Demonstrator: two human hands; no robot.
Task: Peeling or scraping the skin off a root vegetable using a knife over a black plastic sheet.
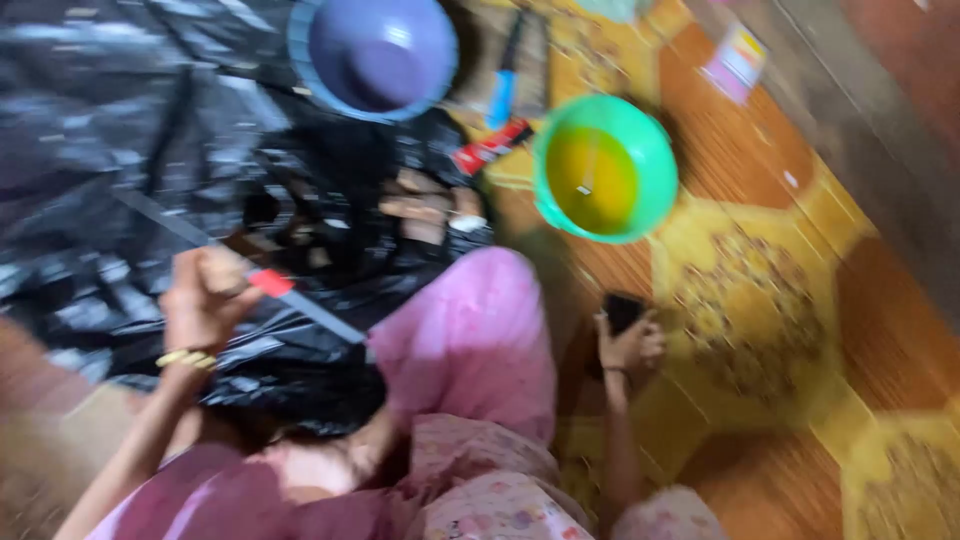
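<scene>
head view, blurred: the left hand [205, 295] is clenched around a long dark stick with a red band [272, 283], which slants across the black plastic sheet [90, 150]. the right hand [628, 345] is closed on a small dark object [623, 310], low beside the green bowl [605, 168].

A purple bowl [380, 55] with a blue rim stands at the top of the view, on the edge of a crumpled black plastic sheet [90, 130]. To the right of it, a green bowl [605, 168] with a yellow inside rests on the floor [760, 300], which has a pattern of orange-brown and yellow shapes. Between the two bowls lie a blue tool handle [502, 95] and a small red packet [490, 147]. A white and pink card [737, 62] lies further right, near the wall. The picture is blurred.
</scene>
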